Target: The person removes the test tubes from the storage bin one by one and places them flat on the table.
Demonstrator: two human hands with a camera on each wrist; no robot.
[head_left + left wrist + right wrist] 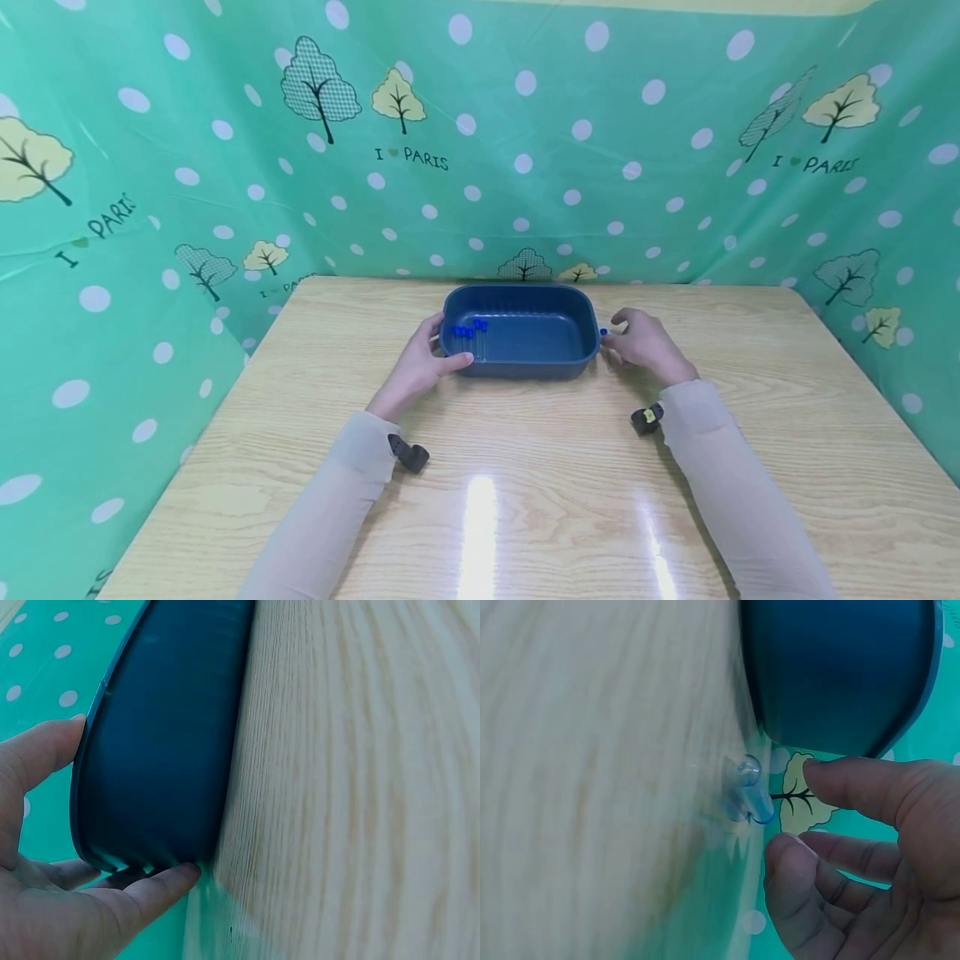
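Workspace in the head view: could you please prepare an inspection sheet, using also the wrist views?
Surface: pale wood-grain table.
Job's things: blue bin on the table, small blue pieces inside its left end; a clear-blue piece outside, near its right end.
Clutter: nothing seen.
Hands: left hand grips the bin's left end; right hand is beside the clear-blue piece, apparently not touching.
Cables: nothing seen.
Surroundings: green dotted curtain behind the table.

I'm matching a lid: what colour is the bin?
The bin is dark blue, clearest in the head view.
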